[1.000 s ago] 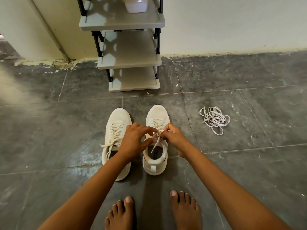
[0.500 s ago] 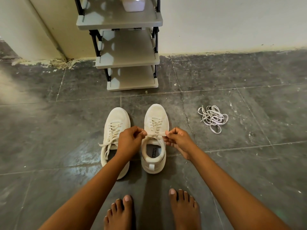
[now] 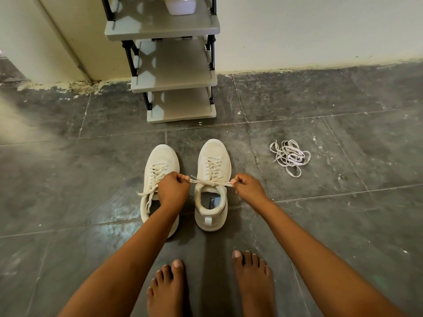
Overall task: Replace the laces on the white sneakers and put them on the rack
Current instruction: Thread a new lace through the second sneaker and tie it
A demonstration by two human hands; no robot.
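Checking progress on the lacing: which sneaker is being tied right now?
The right sneaker: both hands pull its lace ends apart. The left sneaker's ends hang loose.

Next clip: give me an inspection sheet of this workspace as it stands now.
Surface: dark tiled floor, scuffed with pale marks.
Job's things: right sneaker, lace ends pulled out sideways; left sneaker, lace ends loose; rack against wall, lower shelves bare.
Clutter: loose lace bundle right of the sneakers; white container on the upper shelf.
Grippers: left hand and right hand each pinch a lace end.
Cables: nothing seen.
Surroundings: pale wall; bare feet near bottom edge.
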